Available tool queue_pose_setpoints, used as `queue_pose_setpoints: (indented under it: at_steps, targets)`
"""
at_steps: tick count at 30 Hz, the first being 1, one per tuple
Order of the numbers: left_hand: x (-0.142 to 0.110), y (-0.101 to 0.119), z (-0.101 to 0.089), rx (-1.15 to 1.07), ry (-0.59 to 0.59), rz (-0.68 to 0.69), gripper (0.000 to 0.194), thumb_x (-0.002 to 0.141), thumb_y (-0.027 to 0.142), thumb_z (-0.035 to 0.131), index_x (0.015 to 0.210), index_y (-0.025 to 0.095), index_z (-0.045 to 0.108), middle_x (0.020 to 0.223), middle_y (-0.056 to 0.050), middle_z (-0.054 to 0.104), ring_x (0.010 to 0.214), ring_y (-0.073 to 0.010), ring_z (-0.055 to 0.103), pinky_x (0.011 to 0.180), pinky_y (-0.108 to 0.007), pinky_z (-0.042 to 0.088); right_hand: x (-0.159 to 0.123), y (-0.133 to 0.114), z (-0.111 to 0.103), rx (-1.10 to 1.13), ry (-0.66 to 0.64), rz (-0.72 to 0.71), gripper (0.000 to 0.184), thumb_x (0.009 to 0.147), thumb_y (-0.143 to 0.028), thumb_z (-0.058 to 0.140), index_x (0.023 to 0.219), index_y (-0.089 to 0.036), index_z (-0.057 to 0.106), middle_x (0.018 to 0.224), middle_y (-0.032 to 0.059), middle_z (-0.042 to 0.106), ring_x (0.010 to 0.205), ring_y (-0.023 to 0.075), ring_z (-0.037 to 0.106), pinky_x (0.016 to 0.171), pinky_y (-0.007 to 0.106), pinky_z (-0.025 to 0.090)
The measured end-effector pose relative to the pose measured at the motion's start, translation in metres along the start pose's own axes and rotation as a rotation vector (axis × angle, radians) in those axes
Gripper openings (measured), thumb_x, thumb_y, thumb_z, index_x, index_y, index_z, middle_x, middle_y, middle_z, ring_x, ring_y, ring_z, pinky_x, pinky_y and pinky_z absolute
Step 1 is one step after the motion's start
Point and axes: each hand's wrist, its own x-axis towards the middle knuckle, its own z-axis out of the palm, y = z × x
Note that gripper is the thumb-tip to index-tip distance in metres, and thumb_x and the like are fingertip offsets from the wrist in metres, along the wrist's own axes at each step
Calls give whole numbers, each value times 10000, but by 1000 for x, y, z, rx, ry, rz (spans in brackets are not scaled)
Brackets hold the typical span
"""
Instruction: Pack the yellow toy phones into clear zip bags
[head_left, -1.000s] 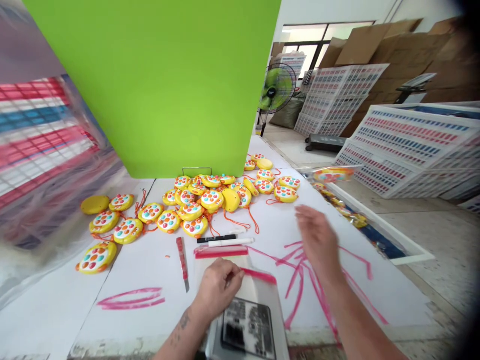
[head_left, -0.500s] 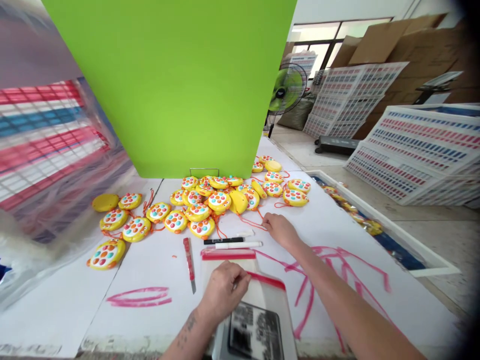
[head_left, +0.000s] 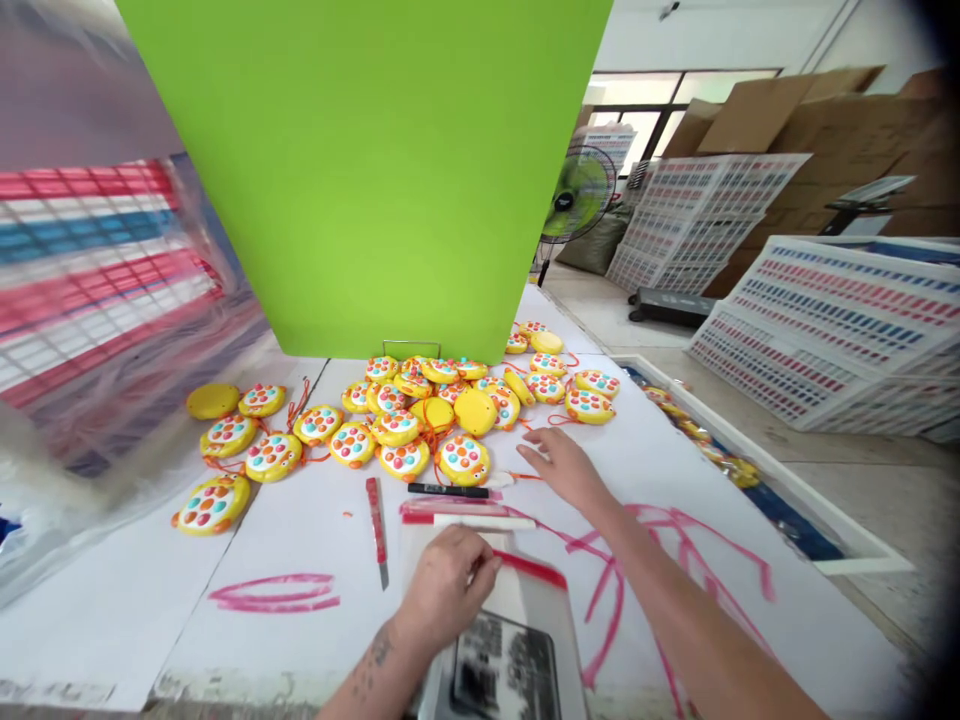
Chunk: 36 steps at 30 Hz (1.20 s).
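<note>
Wall [head_left: 720, 40], white. Window [head_left: 634, 90], dark-framed, bright. Floor [head_left: 847, 470], pale. Fan [head_left: 570, 198], green-bladed. Crates [head_left: 832, 320], white, stacked near and far. Cartons [head_left: 840, 130], brown, heaped behind.

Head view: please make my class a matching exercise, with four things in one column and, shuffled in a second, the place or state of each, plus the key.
Column one
1. left hand
2. red-handled cutter
3. green panel
4. right hand

Column two
A. stands behind yellow toys
B. fingers apart, near an orange cord
C. fingers at the red strip of a clear bag
D. lies with its blade toward the person

Pairs: 1-C, 2-D, 3-A, 4-B
</note>
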Motion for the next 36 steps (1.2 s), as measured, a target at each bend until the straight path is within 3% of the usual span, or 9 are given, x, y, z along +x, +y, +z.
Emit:
queue_pose_setpoints:
  at_steps: [4, 8, 11, 16, 21, 27, 31, 36]
  targets:
    - [0, 3, 0, 64, -22, 42, 111, 845, 142, 498, 764, 177, 566, 786, -45, 601, 764, -180, 546, 683, -282, 426, 1, -58, 21, 74, -45, -203, 383, 828, -407, 582, 1151, -200, 579, 1185, 99, 583, 1124, 242, 513, 967, 356, 392]
    - [-1, 5, 2, 160, -52, 80, 110, 852, 134, 490, 794, 178, 572, 814, -43, 594, 787, -186, 537, 705, -296, 434, 3, -84, 32, 73, -105, -228, 632, 685, -410, 730, 1237, -181, 523, 1290, 146, 493, 1131, 294, 507, 943, 382, 408]
    - [-1, 5, 3, 229, -81, 105, 89, 862, 151, 499, 811, 178, 568, 843, -44, 588, 813, -190, 530, 735, -307, 441, 6, -82, 28, 48, -122, -201, 591, 721, -383, 696, 1231, -155, 504, 1241, 158, 508, 1063, 270, 549, 880, 350, 439]
    - [-2, 7, 3, 354, -129, 135, 70, 874, 214, 525, 819, 179, 551, 889, -48, 573, 843, -202, 518, 765, -334, 442, 3, -78, 15, -51, -120, -196, 460, 753, -388, 658, 1115, -123, 558, 1156, 174, 563, 1126, 312, 486, 943, 384, 380]
    - [-2, 9, 5, 474, -171, 141, 147, 831, 311, 618, 840, 180, 551, 900, -44, 573, 843, -222, 512, 756, -362, 443, 3, -90, 20, -117, -96, -121, 537, 731, -470, 665, 1116, -123, 530, 1110, 177, 573, 1092, 321, 495, 905, 399, 393]
    - [-3, 5, 9, 567, -171, 160, 192, 841, 377, 613, 842, 192, 561, 869, -26, 586, 829, -229, 522, 731, -368, 441, 3, -99, 27, -72, -112, -115, 641, 675, -216, 669, 1269, -141, 440, 1140, 193, 569, 1044, 327, 540, 853, 396, 408]
    - [-4, 2, 11, 607, -155, 199, 171, 837, 342, 629, 817, 185, 563, 857, -19, 591, 824, -225, 533, 741, -371, 443, 4, -83, 21, 45, -102, -115, 601, 664, -124, 593, 1249, -170, 463, 1169, 165, 579, 1022, 294, 569, 822, 354, 418]
    - [-3, 5, 11, 593, -139, 176, 171, 831, 312, 641, 875, 168, 559, 901, -33, 589, 850, -231, 532, 752, -365, 454, -3, -56, 5, 254, -7, 2, 544, 683, -80, 496, 1215, -175, 444, 1018, 84, 643, 898, 232, 610, 755, 318, 451]
